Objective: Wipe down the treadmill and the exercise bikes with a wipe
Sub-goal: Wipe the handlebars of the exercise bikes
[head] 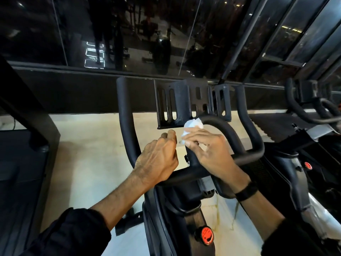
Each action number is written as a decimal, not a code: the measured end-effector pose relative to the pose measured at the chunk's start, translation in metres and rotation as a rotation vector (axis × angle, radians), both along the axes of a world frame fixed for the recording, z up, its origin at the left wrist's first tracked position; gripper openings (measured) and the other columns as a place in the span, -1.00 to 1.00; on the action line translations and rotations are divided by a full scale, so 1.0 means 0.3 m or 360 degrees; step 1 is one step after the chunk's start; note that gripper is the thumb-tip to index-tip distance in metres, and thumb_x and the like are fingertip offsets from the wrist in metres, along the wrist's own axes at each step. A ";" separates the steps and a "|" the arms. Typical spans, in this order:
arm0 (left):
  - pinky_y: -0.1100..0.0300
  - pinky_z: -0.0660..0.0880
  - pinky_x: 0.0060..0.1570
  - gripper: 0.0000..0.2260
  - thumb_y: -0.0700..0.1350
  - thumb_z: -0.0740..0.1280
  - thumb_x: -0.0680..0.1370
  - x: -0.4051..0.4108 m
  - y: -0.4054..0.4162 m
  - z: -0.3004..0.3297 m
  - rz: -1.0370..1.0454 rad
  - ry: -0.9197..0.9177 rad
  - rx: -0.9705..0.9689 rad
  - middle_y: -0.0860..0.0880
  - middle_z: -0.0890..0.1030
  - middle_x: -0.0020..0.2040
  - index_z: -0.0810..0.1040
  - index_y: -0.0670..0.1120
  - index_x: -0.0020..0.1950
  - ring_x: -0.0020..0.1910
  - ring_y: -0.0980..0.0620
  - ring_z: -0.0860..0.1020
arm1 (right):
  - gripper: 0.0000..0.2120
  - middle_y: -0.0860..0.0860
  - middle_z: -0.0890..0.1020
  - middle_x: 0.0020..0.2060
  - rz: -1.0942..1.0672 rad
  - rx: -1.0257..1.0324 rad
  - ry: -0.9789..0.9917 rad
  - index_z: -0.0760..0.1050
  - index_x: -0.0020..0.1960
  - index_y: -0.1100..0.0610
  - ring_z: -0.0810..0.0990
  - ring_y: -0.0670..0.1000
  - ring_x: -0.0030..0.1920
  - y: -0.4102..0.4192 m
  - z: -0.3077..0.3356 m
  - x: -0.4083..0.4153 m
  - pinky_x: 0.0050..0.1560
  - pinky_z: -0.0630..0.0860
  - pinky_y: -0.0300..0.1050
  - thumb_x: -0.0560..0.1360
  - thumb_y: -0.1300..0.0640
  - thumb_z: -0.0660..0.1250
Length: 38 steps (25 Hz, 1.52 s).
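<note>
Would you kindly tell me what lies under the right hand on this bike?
Under the right hand a crumpled white wipe shows, pressed on the black handlebar loop. How far the wipe extends beneath the palm, and the bar there, is covered.

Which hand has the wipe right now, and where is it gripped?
The right hand holds the white wipe, bunched under its fingers against the bike's inner handlebar loop. The left hand holds no wipe.
</note>
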<state>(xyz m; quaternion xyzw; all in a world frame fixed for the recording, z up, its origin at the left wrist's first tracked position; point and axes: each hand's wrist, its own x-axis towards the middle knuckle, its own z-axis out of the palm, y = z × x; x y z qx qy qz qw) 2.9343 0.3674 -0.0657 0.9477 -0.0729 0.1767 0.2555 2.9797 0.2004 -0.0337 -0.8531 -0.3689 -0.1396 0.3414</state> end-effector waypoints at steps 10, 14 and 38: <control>-0.10 0.53 -0.12 -0.86 -0.26 0.13 0.55 -0.003 -0.004 -0.003 -0.0015 0.0047 0.0015 -0.09 0.53 -0.09 0.33 -0.10 0.08 -0.22 -0.14 0.56 | -0.87 0.07 0.72 -0.13 -0.1213 0.0509 0.0053 0.68 -0.04 0.20 0.66 -0.01 -0.09 -0.124 0.098 0.185 -0.07 0.49 -0.21 0.56 0.20 0.35; -0.09 0.54 -0.13 -0.85 -0.26 0.13 0.53 -0.002 -0.002 -0.007 -0.0017 0.0041 0.0018 -0.09 0.54 -0.08 0.34 -0.09 0.08 -0.24 -0.14 0.55 | -0.87 0.12 0.68 -0.02 -0.1091 0.0073 -0.0164 0.67 -0.04 0.20 0.61 0.15 0.04 0.025 0.007 0.170 0.00 0.37 -0.19 0.54 0.25 0.34; -0.03 0.42 0.21 -0.49 -0.16 0.28 0.46 0.048 -0.013 0.008 -0.0103 -0.0420 0.0396 -0.13 0.38 0.33 0.28 -0.12 0.41 0.21 -0.12 0.48 | -0.39 0.14 0.52 0.33 -0.0110 -0.0560 -0.0391 0.49 0.33 0.30 0.38 0.09 0.45 -0.023 -0.010 0.158 0.48 0.30 0.01 0.36 0.64 0.13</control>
